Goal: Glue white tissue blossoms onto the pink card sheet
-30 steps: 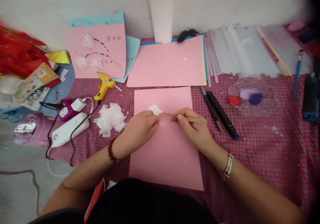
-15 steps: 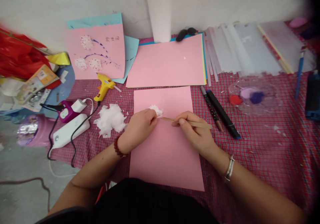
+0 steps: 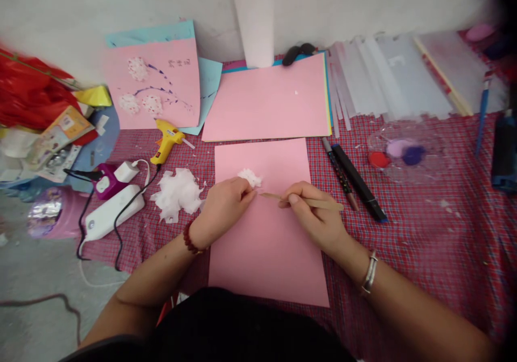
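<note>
A sheet of pink paper [image 3: 270, 259] lies lengthwise in front of me. On its upper part sits a small clump of white tissue bits [image 3: 250, 177]. My left hand [image 3: 226, 207] rests just below the clump, thumb and fingers pinched together; what is between them is too small to make out. My right hand [image 3: 313, 214] grips a pale, flat wooden stick [image 3: 323, 204], its thin tip pointing left at the left fingertips, close to the paper. Left of the sheet, torn white tissue [image 3: 177, 195] is heaped on the checked cloth.
A yellow glue gun [image 3: 166, 141] and white power strip [image 3: 115, 212] lie left. Behind are a stack of coloured paper [image 3: 269, 106] and a pink flower picture [image 3: 155, 84]. Right are markers [image 3: 357, 181], a clear paint palette [image 3: 434, 157] and plastic sleeves [image 3: 388, 79].
The stick's tip has shifted slightly down and right, and more of the white clump shows above my left fingers. The whole view has moved a little.
</note>
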{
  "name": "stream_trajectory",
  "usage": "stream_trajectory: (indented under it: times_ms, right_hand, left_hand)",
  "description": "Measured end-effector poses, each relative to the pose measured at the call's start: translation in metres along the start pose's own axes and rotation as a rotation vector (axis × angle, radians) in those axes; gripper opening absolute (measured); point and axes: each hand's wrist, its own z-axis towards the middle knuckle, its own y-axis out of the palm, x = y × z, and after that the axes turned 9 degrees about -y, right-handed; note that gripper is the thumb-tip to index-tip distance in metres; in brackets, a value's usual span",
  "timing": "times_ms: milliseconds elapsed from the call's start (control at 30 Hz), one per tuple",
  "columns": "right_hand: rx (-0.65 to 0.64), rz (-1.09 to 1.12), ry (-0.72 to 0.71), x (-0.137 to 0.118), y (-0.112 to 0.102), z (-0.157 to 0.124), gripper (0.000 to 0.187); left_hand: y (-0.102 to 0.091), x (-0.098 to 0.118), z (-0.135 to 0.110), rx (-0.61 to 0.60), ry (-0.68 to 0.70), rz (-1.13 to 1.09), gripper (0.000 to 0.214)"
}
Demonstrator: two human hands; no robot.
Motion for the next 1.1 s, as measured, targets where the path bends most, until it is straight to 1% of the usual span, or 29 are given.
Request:
stream_trajectory:
  times_ms: [100, 267, 467, 567, 667, 767, 867, 967, 1100]
  right_hand:
    - [-0.003, -0.024, -0.001, 0.001, 0.001, 0.0, 0.02]
    - [0.027, 0.007, 0.006, 0.002, 0.003, 0.0, 0.021]
    - [-0.032, -0.081, -0.021, 0.003, 0.005, 0.003, 0.02]
    - [-0.049, -0.102, -0.029, 0.004, 0.007, 0.003, 0.02]
    - [-0.059, -0.122, -0.042, 0.005, 0.008, 0.003, 0.02]
    - [-0.071, -0.146, -0.06, 0.006, 0.008, 0.003, 0.02]
    - [-0.071, -0.162, -0.077, 0.006, 0.008, 0.003, 0.02]
    - [-0.079, -0.182, -0.094, 0.005, 0.008, 0.003, 0.02]
    - [-0.066, -0.199, -0.112, 0.003, 0.009, 0.006, 0.02]
  left_hand:
    - [0.001, -0.001, 0.0, 0.019, 0.015, 0.013, 0.025]
    - [-0.001, -0.001, 0.0, 0.009, 0.032, 0.013, 0.023]
    - [-0.001, 0.002, 0.001, 0.011, 0.042, 0.021, 0.023]
    - [-0.005, 0.001, -0.002, 0.049, 0.035, 0.009, 0.032]
    - [-0.012, -0.006, -0.008, 0.107, 0.018, -0.005, 0.04]
    - [-0.014, -0.017, -0.019, 0.116, 0.058, 0.049, 0.032]
    - [-0.009, -0.025, -0.033, 0.093, 0.125, 0.13, 0.022]
    - [-0.001, -0.024, -0.045, 0.107, 0.164, 0.22, 0.022]
    - [0.006, -0.017, -0.053, 0.172, 0.197, 0.313, 0.021]
